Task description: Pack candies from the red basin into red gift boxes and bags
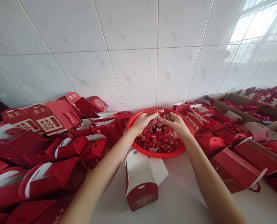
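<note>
Both of my hands are above a round red plastic basin [161, 154] heaped with small red-wrapped candies [163, 138]. Fingers and thumb of my left hand [141, 123] close on a shiny red wrapped candy [156, 117] with white print. From the other side, my right hand [177, 125] curls its fingers round a darker red wrapped candy [166, 116], close beside the first one. Some fingertips are hidden by the wrappers. Nearer to me, between my forearms, an open red gift box [142, 196] shows its white inside, with one flap folded out to the right.
Rows of red gift boxes [66, 174] crowd the left side of the white table [176, 193]. More red boxes [236, 168] stand at the right, beside brown cartons [243, 107] with red items in them. A white tiled wall [133, 74] rises behind the basin.
</note>
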The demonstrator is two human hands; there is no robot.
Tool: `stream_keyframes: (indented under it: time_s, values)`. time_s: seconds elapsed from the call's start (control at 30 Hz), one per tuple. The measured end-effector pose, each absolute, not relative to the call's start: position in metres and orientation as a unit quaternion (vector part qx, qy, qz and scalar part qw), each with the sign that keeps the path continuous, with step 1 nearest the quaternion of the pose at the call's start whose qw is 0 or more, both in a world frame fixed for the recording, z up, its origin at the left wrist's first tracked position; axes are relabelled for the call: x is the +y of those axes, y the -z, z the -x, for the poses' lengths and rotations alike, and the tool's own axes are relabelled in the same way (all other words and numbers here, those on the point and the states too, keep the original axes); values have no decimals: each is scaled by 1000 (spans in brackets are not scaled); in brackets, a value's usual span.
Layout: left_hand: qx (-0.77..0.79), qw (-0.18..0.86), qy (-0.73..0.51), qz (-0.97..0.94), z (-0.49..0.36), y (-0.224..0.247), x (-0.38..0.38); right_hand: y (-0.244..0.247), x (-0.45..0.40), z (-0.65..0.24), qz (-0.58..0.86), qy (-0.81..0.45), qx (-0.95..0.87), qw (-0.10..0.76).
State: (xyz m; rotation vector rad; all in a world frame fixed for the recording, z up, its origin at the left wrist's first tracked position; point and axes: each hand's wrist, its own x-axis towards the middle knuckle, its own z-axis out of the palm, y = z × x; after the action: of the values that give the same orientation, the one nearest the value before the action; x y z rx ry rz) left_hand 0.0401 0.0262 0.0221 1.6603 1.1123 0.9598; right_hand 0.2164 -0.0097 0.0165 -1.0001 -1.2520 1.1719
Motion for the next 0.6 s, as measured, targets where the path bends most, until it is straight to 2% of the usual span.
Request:
stream_keyframes:
  time_s: [0.2,0.47,0.6]
  values:
    - [390,572,-439,-573,-43,-23,15,-19,-12,-217,378,-502,-540,560]
    - [393,573,-421,-583,-31,-25,18,-12,-8,-218,369,-470,-558,576]
    - [415,504,-431,-623,-24,-21,22,-9,-3,-219,409,-445,-540,586]
